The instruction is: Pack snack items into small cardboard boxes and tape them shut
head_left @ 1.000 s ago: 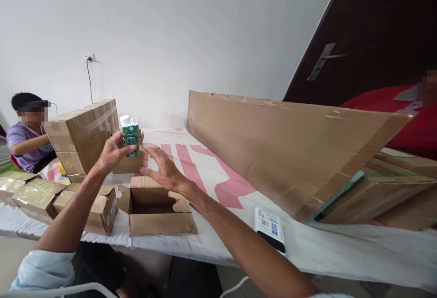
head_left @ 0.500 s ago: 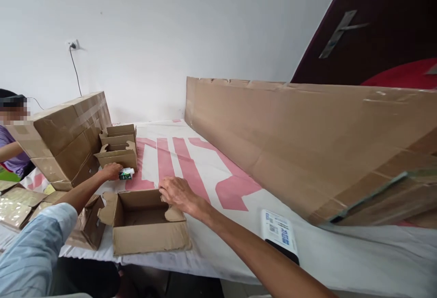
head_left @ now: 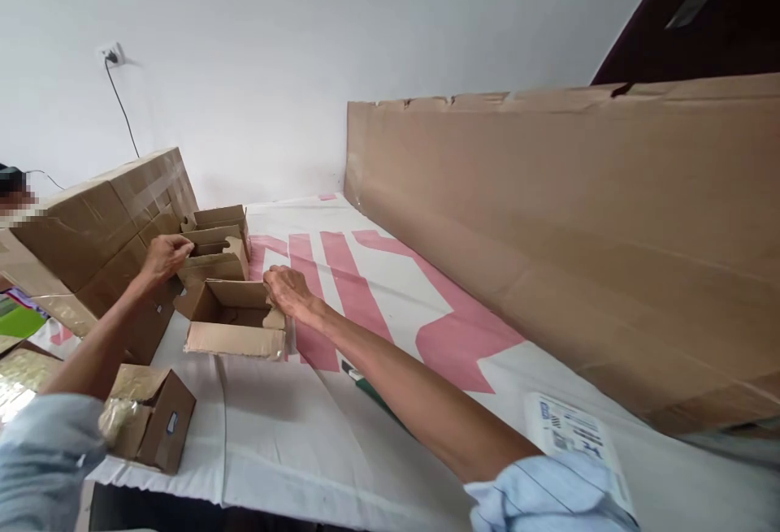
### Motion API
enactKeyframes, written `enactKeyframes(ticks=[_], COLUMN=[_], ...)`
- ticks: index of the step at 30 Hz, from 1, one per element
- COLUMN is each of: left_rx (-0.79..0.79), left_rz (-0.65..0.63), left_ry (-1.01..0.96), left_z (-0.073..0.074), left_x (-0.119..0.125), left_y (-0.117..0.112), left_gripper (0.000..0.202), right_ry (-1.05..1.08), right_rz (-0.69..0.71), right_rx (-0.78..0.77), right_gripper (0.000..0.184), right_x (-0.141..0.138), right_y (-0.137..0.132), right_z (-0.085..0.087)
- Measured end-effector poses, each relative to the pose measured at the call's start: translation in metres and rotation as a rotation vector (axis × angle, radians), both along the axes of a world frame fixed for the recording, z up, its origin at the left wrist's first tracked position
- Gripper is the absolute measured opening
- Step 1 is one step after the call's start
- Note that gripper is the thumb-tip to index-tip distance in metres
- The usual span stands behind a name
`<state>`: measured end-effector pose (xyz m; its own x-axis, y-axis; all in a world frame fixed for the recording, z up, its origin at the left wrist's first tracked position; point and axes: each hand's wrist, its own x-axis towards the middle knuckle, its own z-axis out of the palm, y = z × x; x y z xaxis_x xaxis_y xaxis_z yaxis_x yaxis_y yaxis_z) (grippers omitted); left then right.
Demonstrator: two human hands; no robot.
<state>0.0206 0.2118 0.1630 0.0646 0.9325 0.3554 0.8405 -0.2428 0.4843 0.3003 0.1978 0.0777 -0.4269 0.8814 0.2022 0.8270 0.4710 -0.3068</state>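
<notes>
My right hand (head_left: 289, 292) grips the back right corner of an open cardboard box (head_left: 236, 339), fingers closed over its wall and flap. The inside I can see is bare brown board. Behind it stand more open boxes, a middle one (head_left: 210, 268) and a rear one (head_left: 223, 215). At the left edge of the middle box is my left hand (head_left: 167, 257), fingertips pinched together. Whatever the left fingers hold, if anything, is hidden. A green, white-ended object (head_left: 359, 376) lies partly under my right forearm.
A stack of taped cartons (head_left: 115, 215) stands at the left, with a person partly visible behind it. One small carton (head_left: 155, 418) sits at the near edge. A long cardboard panel (head_left: 517, 223) walls the right. A white printed packet (head_left: 566, 426) lies by my right sleeve.
The open box in my right hand has moved away from me, close to the other open boxes. My left hand has moved up and left; the small green-and-white packet no longer shows in it.
</notes>
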Motion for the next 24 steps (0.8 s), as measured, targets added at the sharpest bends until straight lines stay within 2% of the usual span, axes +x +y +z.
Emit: enactKeyframes(ticks=[1,2,4,5,6,7,9,12,18,24], left_rx=[-0.02,-0.077,-0.256,-0.288,-0.293,-0.283,-0.243,-0.197,-0.152,-0.11], left_rz=[-0.027,-0.118,-0.294,-0.282,-0.209,-0.134,-0.039,0.016,0.109,0.189], left_ry=[0.035,0.133,0.425,0.589,0.748,0.857,0.942,0.952,0.938,0.859], left_z=[0.002,-0.001,-0.024,-0.04,-0.056,-0.071,-0.092,-0.098,-0.091,-0.096], left_x=[0.001,0.004,0.019,0.029,0.038,0.046,0.056,0.054,0.04,0.047], left_y=[-0.01,-0.023,-0.05,-0.061,-0.069,-0.074,-0.071,-0.046,0.027,0.107], left_gripper=[0.037,0.042,0.075,0.087,0.085,0.075,0.053,0.037,0.041,0.041], right_ry=[0.007,0.014,0.027,0.035,0.045,0.058,0.081,0.1,0.115,0.207], right_rz=[0.006,0.013,0.023,0.027,0.03,0.033,0.04,0.054,0.073,0.097], right_rx=[-0.004,-0.013,-0.032,-0.036,-0.032,-0.02,0.018,0.058,0.056,0.034], right_gripper=[0.024,0.023,0.023,0.023,0.024,0.026,0.03,0.031,0.022,0.02], right_x=[-0.006,-0.012,-0.023,-0.027,-0.03,-0.031,-0.028,-0.013,0.038,0.085], right_y=[0.007,0.014,0.024,0.027,0.028,0.027,0.022,0.005,-0.035,-0.075], right_z=[0.003,0.006,0.011,0.012,0.013,0.013,0.012,0.009,-0.001,-0.015])
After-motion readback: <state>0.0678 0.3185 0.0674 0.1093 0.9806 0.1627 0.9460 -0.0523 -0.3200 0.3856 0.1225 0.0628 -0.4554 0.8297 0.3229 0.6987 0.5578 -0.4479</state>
